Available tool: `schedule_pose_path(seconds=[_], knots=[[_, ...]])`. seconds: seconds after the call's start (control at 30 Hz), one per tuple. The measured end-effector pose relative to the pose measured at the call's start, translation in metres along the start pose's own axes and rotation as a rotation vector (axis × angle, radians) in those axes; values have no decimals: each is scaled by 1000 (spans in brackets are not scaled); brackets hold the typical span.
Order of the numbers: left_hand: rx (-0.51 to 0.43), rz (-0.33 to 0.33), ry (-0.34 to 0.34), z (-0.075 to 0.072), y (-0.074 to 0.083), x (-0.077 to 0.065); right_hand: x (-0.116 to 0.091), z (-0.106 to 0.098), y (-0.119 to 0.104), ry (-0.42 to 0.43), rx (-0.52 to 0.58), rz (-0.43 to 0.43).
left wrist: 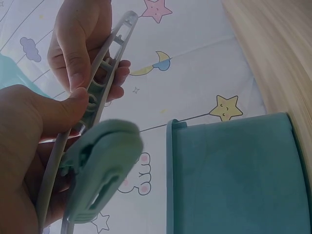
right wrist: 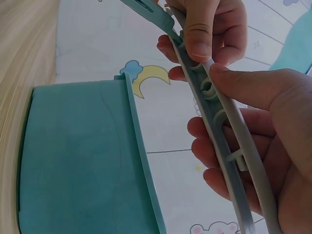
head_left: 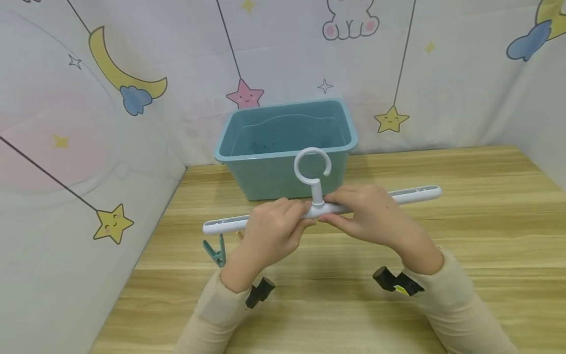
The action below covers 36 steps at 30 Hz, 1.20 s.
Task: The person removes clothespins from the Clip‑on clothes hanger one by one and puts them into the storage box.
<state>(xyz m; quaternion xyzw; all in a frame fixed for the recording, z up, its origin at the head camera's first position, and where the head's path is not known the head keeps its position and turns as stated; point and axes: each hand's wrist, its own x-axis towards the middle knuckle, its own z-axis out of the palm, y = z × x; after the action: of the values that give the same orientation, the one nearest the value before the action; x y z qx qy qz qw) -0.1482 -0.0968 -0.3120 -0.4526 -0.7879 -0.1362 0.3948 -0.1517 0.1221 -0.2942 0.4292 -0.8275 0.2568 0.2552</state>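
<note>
Both hands hold a white clothes hanger [head_left: 417,195] above the table, its round hook pointing up. My left hand [head_left: 271,228] grips the bar just left of the hook's base, and my right hand [head_left: 376,214] grips it just to the right. In each wrist view the thumbs press along the bar's hollow, ribbed underside. A green clothes clip [head_left: 216,253] is on the hanger's left arm; the left wrist view has this clip [left wrist: 105,170] close up beside the left fingers. Part of a small tan piece [head_left: 240,235] peeks out beside the left hand, mostly hidden.
Behind the hanger stands a teal plastic bin [head_left: 287,179] on the wooden table [head_left: 477,236], near the back edge. White cloth [head_left: 283,54] printed with stars and moons hangs behind and at the sides. A black wrist camera [head_left: 261,292] sits at each sleeve.
</note>
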Motion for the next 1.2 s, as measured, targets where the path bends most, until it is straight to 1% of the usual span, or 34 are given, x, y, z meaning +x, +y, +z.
schedule_pose_path(seconds=[0.27,0.47,0.7,0.87,0.97,1.2], knots=[[-35,-27,-23,-3,2,3,0,1,2,41,-25,-65],[-66,-50,-35,-4,3,4,0,1,3,53,-48,-80],[-36,-81,-39,-10,1,4,-2,-3,6,62,-59,-81],[-39,-97,-13,-17,-3,4,-5,-9,10,97,-88,-79],[-48,-106,19,-21,-6,4,-5,-14,11,116,-115,-68],[-62,-133,142,-31,-15,3,-9,-29,15,154,-166,-17]])
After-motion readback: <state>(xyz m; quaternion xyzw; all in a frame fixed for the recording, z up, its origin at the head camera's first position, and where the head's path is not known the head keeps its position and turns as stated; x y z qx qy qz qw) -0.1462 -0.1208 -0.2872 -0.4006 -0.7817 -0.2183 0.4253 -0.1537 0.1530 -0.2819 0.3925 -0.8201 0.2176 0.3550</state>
